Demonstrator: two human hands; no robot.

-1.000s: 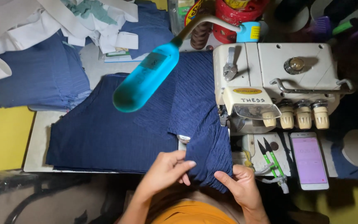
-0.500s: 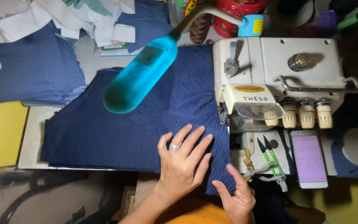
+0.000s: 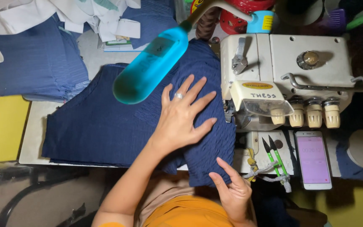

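My left hand (image 3: 183, 115) lies flat with fingers spread on a dark blue ribbed fabric piece (image 3: 101, 126), close to the sewing machine's (image 3: 282, 71) needle area; a ring is on one finger. My right hand (image 3: 232, 191) is at the table's near edge, fingers loosely apart, touching the fabric's hanging lower corner below the machine. The fabric covers the middle of the white table (image 3: 32, 141). A turquoise lamp head (image 3: 150, 67) on a bent arm hangs over the cloth and hides part of it.
A stack of blue fabric (image 3: 30, 67) and white cloth pieces (image 3: 85, 17) lie at the back left. Green-handled snips (image 3: 274, 157) and a phone with a pink screen (image 3: 314, 159) rest to the right of the machine. Red thread cones (image 3: 248, 12) stand behind.
My left hand has slid forward over the fabric, from the near edge to beside the machine, and spread flat. My right hand stayed near the edge. The view shifted slightly.
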